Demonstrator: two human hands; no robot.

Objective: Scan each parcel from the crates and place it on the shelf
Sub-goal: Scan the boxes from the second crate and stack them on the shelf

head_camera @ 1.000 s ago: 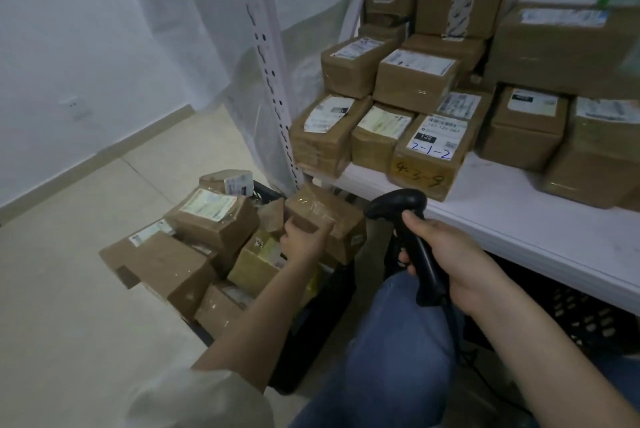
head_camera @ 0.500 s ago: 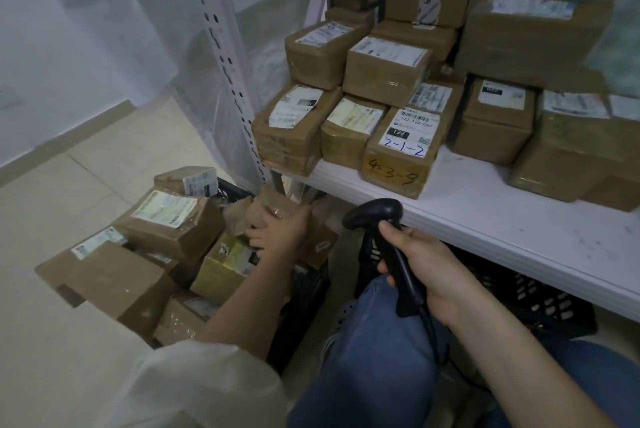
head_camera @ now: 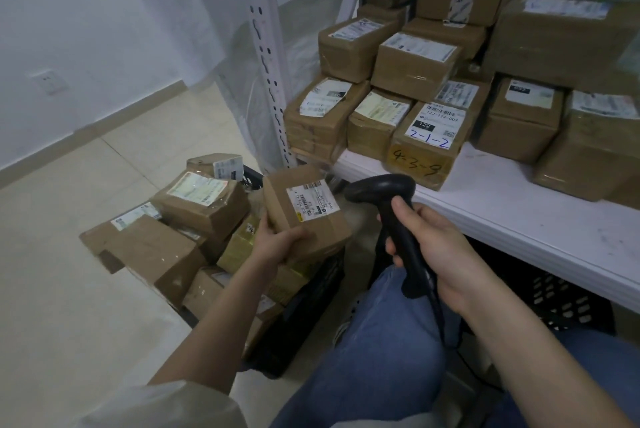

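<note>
Change: the parcel, half a second ago low among the heap with the left hand over it, is now lifted clear, label face up; scanner head sits closer to it.
Floor: pale tiles at far left, a wall socket on the white wall above.
Heap: brown parcels piled in and over a black crate; one with a green-and-white label on top, a plain box leaning at the front left.
Left hand: grips the parcel at its near lower edge, thumb on top, fingers curled beneath; forearm reaches in from the lower left.
Parcel: held above the crate, tilted, its white barcode label turned up and toward the scanner; just below the shelf edge, not touching it.
Upright: white slotted post behind the parcel, clear plastic sheeting hung around it.
Scanner: black, pistol type, head just right of the parcel and pointing at it, cord trailing down over the jeans.
Right hand: wrapped round the scanner handle, thumb up along its back.
Shelf: white board, stacked at the back with labelled parcels; front one marked "2-1-2" and "4-3-9". A second black crate sits under it.
</note>
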